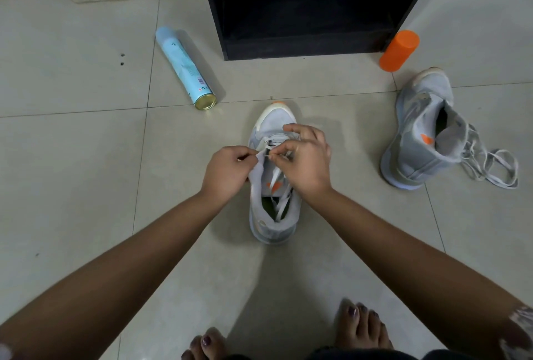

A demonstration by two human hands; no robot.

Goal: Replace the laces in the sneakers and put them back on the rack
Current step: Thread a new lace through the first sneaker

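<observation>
Head view: left hand (227, 171) grips sneaker (272, 120) upper, right hand (305, 158) pinches lace (281, 197) beside it; toe points toward rack (302, 13).

Floor (72, 158): smooth tiles w/ soft sheen. Matt grey cloth on centre sneaker (272, 126) & side sneaker (418, 135), pale rubbery soles. Laces (280, 202): flat woven fabric. Spray can (184, 68): metal, shiny gold base. Orange cylinder (399, 50): matt plastic. Rack (302, 48): dark matt board.

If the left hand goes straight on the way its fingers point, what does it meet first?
Probably the right hand, whose fingers pinch the lace just beyond the left hand, above the sneaker; depth is unclear.
</observation>
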